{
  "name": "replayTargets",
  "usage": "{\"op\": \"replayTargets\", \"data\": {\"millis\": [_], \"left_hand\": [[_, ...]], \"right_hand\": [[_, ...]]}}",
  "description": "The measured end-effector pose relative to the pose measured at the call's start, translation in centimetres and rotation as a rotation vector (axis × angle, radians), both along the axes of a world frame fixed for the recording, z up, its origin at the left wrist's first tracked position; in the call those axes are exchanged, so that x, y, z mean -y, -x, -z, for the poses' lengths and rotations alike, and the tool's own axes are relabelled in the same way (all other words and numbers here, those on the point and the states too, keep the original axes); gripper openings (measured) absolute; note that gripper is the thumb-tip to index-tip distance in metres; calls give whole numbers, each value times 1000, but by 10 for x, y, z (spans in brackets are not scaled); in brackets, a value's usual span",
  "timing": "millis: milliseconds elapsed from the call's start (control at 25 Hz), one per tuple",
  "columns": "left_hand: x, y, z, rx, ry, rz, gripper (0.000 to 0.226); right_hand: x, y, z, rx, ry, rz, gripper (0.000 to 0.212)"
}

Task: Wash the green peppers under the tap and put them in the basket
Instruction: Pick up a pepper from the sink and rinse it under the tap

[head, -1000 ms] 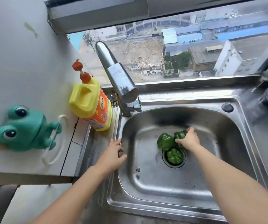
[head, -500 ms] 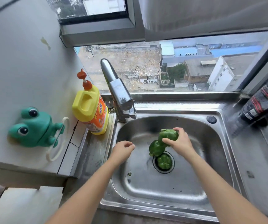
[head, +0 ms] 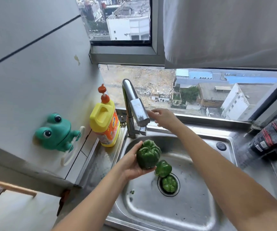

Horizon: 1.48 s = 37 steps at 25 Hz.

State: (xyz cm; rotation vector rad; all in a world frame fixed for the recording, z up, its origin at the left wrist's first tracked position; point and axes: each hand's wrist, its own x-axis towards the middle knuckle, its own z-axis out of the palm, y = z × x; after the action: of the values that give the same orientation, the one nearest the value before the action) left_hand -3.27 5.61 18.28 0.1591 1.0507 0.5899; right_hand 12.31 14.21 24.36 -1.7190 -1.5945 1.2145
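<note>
Cradles a large green pepper (head: 148,154) in the upturned left hand (head: 131,164), fingers and thumb curled round it, above the left of the sink (head: 167,212) and just below the tap (head: 134,107). Reaches with the right hand (head: 164,118) to the tap's square head, fingers loosely outstretched and gripping nothing, touching or not impossible to tell. Has a second pepper (head: 163,168) lying at the edge of the drain (head: 167,194) and a third pepper (head: 169,184) sitting in it.

Home kitchen | steel sink (head: 151,210), tap (head: 135,107), detergent bottle (head: 105,124) (high-rise window (head: 218,90) view)
</note>
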Motion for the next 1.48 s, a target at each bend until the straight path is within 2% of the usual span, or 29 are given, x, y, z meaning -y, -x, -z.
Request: {"op": "replayTargets", "data": {"millis": [120,360,440,560,600,760,800,920,1000,1160,1280,1360,1480], "left_hand": [[2,6,-1,-21,-13,-23,43],[1,14,-3,-89,-59,30,42],[2,14,-3,-94,-64,24,40],[5,17,0,-90,-60,23,51],[5,18,1,-87,-67,21,53],[5,9,2,-121,-29,-54,52],[5,6,5,-136,-38,-73,50],[-1,-2,5,-197,-83,-108,47],[-2,-11,2,-288,-133,-117,40],[10,-30,9,-362,-300,-111,35],[10,-36,5,-353,-455,-121,32],[5,-37,-5,-352,-489,-156,28],[-2,-40,-9,-356,-451,-201,37]], "right_hand": [[-31,22,12,103,172,-54,36],[-38,15,45,121,137,24,20],[-36,9,58,48,129,44,18],[-28,-7,83,-296,238,86,30],[-25,-7,89,-324,239,100,31],[-1,15,89,-151,98,235,40],[15,17,85,-192,98,259,41],[70,23,72,-511,184,194,39],[95,31,72,-601,173,185,37],[95,34,67,-443,66,388,20],[85,27,53,-379,61,335,17],[85,23,50,-408,34,246,26],[83,15,48,-505,73,168,46]]}}
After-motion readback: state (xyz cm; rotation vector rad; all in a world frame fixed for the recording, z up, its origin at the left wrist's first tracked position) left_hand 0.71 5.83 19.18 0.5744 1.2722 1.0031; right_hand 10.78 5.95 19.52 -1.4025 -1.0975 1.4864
